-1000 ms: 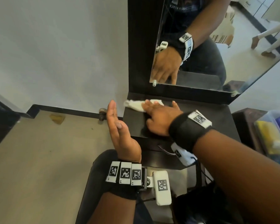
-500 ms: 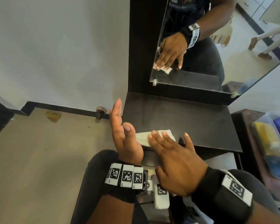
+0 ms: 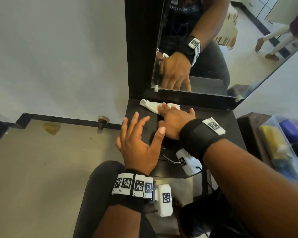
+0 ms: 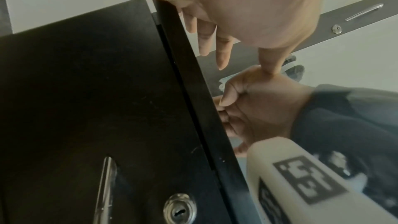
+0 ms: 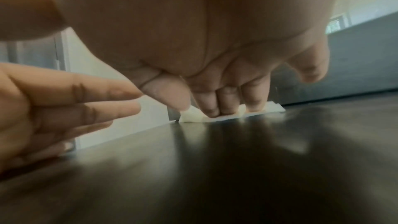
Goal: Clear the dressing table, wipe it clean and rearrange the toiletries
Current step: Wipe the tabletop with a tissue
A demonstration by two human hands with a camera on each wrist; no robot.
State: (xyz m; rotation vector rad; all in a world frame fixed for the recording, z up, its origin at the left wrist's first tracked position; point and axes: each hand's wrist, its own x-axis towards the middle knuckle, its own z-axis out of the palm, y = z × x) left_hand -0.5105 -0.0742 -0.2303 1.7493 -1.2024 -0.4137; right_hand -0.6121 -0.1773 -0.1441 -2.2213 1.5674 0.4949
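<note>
1. Dark dressing table (image 3: 205,127) against the wall, mirror (image 3: 213,48) standing along its back edge; top bare of toiletries except under the hands, so clearing judged done and wiping in hand.
2. Off the table's right edge, a clear plastic tub (image 3: 286,143) holding coloured items, probably the toiletries set aside for later.
3. Right hand (image 3: 175,120) reaching farthest, flat over the top near the back-left corner, fingers (image 5: 228,103) straight and pressed together, bearing down on the cloth rather than pinching it.
4. Left hand (image 3: 138,143) nearer the front-left corner, fingers spread and relaxed, holding nothing; thumb tip touching the right hand in the left wrist view.
5. White cloth (image 3: 152,105) lying against the foot of the mirror, long axis running along the back edge, loose end trailing left past the fingertips toward the corner.
6. Judged the hinge of the next stroke: cloth ahead of the right palm at the back edge, so a pull toward the front edge or a sweep rightward along the back, with unwiped surface likely to the right.
</note>
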